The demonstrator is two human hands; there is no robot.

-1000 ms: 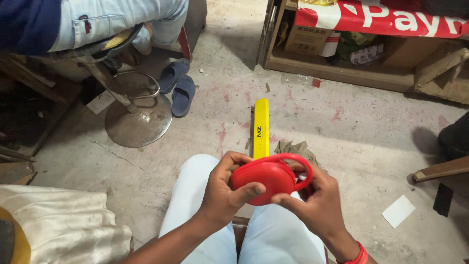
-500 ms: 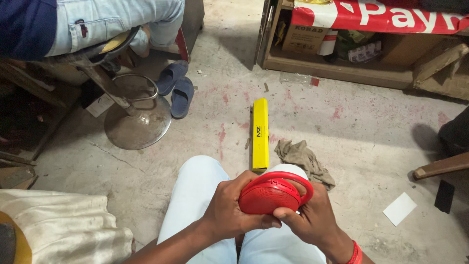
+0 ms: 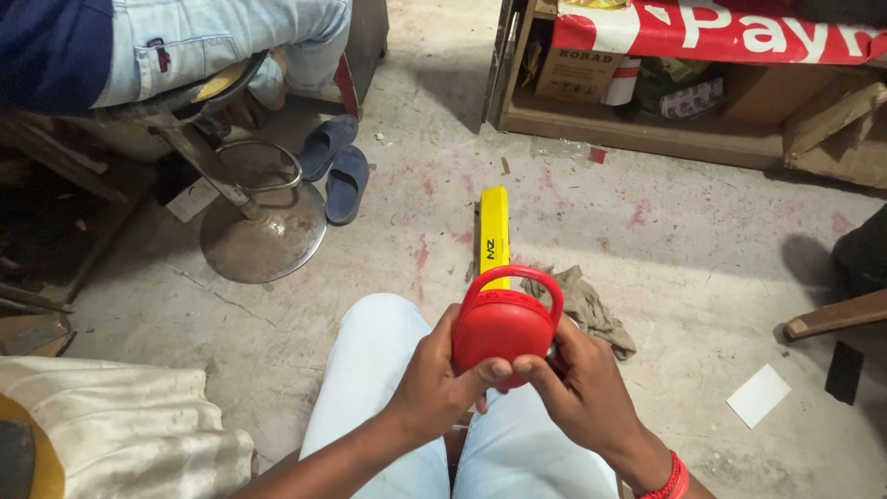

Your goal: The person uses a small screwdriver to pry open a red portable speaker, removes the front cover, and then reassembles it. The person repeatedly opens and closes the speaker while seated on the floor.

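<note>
Round red plastic speaker with a loop handle (image 3: 504, 328) is held upright over the lap, clamped between left hand (image 3: 442, 377) and right hand (image 3: 577, 393), thumbs meeting at its 6 o'clock edge. Casing looks closed; nothing detached. Long yellow box (image 3: 494, 236) lies on the floor at 12 o'clock, untouched.

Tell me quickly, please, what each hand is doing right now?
Left hand: closed on the round red speaker, thumb on its lower edge.
Right hand: closed on the same speaker.
</note>
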